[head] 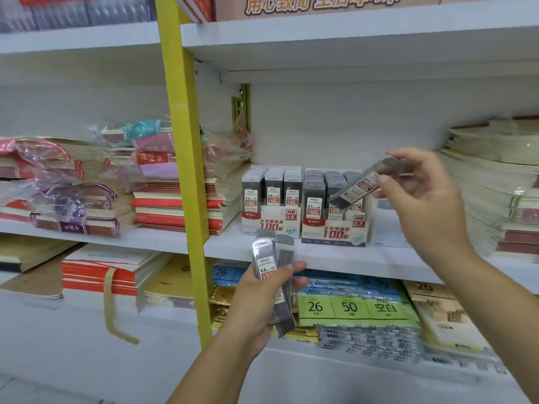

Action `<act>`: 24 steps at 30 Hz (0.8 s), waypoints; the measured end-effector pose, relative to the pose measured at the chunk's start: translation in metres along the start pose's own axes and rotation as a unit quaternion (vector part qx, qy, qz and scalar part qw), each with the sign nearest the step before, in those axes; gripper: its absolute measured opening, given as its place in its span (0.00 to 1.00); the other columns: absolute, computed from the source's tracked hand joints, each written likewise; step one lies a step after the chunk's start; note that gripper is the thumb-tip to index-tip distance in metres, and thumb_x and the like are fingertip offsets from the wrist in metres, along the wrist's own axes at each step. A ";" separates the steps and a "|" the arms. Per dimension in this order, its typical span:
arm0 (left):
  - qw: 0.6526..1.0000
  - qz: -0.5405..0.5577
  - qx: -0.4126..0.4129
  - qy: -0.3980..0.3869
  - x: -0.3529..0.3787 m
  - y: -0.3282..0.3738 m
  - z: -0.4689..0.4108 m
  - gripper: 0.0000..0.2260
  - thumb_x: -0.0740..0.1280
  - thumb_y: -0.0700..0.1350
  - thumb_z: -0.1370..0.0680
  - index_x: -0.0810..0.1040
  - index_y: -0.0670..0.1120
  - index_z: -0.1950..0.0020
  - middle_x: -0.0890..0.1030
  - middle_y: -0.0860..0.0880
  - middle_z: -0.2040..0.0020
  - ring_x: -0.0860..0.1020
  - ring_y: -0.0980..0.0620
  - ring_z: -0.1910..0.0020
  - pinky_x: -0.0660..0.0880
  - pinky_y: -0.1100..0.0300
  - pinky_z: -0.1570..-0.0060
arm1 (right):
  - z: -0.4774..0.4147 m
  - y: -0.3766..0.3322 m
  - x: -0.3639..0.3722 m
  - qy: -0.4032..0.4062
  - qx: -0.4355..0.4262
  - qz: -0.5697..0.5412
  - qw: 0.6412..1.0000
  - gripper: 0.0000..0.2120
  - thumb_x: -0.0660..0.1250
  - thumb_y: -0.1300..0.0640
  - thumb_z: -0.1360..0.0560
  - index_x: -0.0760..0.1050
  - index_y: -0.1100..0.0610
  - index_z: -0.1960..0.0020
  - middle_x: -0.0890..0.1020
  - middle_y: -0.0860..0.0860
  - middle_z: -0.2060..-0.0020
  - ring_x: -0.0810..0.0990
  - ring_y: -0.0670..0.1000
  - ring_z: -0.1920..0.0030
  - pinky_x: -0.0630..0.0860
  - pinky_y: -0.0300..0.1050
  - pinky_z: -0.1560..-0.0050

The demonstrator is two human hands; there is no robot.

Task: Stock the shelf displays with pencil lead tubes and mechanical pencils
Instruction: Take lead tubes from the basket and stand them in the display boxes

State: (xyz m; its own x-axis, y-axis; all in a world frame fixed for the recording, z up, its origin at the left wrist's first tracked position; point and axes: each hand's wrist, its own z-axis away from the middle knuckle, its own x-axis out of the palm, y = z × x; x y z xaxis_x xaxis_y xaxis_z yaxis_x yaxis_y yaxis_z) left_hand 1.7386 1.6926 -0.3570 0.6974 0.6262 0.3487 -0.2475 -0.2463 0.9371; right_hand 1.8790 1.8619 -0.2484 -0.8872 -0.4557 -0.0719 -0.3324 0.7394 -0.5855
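Two cardboard display boxes stand side by side on the middle shelf: the HB 0.5 box [271, 199] on the left and the HB 0.7 box [335, 208] on the right, both packed with grey pencil lead tubes. My left hand [262, 301] grips a small bunch of lead tubes [272, 275] upright, below the shelf's front edge. My right hand [420, 193] pinches a single lead tube [361, 185], tilted, just above and in front of the HB 0.7 box.
A yellow upright post [186, 158] divides the shelving. Stacks of notebooks [180, 199] fill the left of the middle shelf [233, 243], and pale booklets [495, 185] pile up at the right. Paper packs [350, 307] lie on the lower shelf.
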 end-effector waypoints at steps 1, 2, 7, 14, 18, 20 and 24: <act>1.000 0.000 -0.001 0.001 0.000 0.000 -0.001 0.13 0.71 0.42 0.22 0.80 0.47 0.38 0.88 0.48 0.49 0.86 0.53 0.56 0.79 0.58 0.65 | -0.012 0.000 0.001 -0.018 -0.020 0.051 0.998 0.16 0.68 0.63 0.24 0.75 0.43 0.44 0.82 0.45 0.52 0.83 0.46 0.53 0.80 0.37 0.54; 1.000 -0.004 -0.002 0.001 0.000 0.000 -0.002 0.11 0.70 0.42 0.21 0.81 0.46 0.39 0.88 0.47 0.50 0.86 0.54 0.58 0.79 0.59 0.66 | -0.021 0.002 0.003 -0.044 -0.031 0.096 0.994 0.16 0.68 0.62 0.24 0.75 0.42 0.44 0.82 0.43 0.52 0.82 0.43 0.53 0.78 0.34 0.54; 1.000 -0.009 0.004 -0.003 -0.004 -0.001 -0.007 0.08 0.71 0.43 0.22 0.84 0.47 0.43 0.88 0.47 0.50 0.86 0.54 0.57 0.79 0.57 0.62 | -0.042 0.021 0.019 -0.180 0.036 0.234 0.955 0.17 0.70 0.59 0.25 0.69 0.40 0.45 0.79 0.41 0.55 0.78 0.39 0.55 0.72 0.34 0.59; 1.000 0.003 0.006 -0.018 -0.011 -0.002 -0.007 0.11 0.70 0.42 0.21 0.80 0.50 0.39 0.87 0.46 0.48 0.86 0.48 0.50 0.79 0.56 0.62 | -0.024 0.041 0.030 -0.141 -0.034 0.424 0.894 0.20 0.67 0.52 0.23 0.72 0.45 0.31 0.69 0.47 0.49 0.60 0.46 0.47 0.65 0.44 0.46; 1.000 0.004 -0.002 -0.025 -0.009 -0.002 -0.004 0.10 0.70 0.42 0.21 0.81 0.49 0.40 0.87 0.46 0.47 0.86 0.49 0.48 0.80 0.55 0.60 | 0.007 0.033 0.031 -0.071 -0.081 0.451 0.886 0.20 0.62 0.54 0.21 0.71 0.52 0.30 0.73 0.53 0.38 0.62 0.52 0.40 0.63 0.49 0.41; 0.999 0.008 -0.004 -0.036 -0.007 -0.002 0.000 0.09 0.71 0.42 0.21 0.82 0.50 0.41 0.87 0.46 0.47 0.86 0.49 0.48 0.80 0.56 0.60 | 0.034 0.025 0.034 -0.056 -0.105 0.378 0.918 0.17 0.62 0.56 0.21 0.74 0.53 0.33 0.75 0.49 0.42 0.66 0.47 0.42 0.63 0.41 0.43; 0.998 0.004 0.000 -0.066 0.000 0.000 0.007 0.10 0.74 0.45 0.28 0.86 0.51 0.47 0.87 0.44 0.48 0.86 0.50 0.52 0.80 0.59 0.61 | 0.076 0.013 0.048 -0.228 0.139 0.113 0.957 0.09 0.63 0.49 0.21 0.74 0.39 0.43 0.78 0.39 0.49 0.74 0.34 0.50 0.70 0.34 0.52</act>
State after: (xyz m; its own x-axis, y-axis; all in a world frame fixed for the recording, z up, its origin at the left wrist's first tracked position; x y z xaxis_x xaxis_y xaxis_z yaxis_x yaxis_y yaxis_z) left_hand 1.7439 1.6875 -0.3571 0.7772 0.5220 0.3514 -0.2533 -0.2516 0.9341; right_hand 1.8562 1.8117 -0.3208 -0.6739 -0.5158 -0.5289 0.0053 0.7125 -0.7016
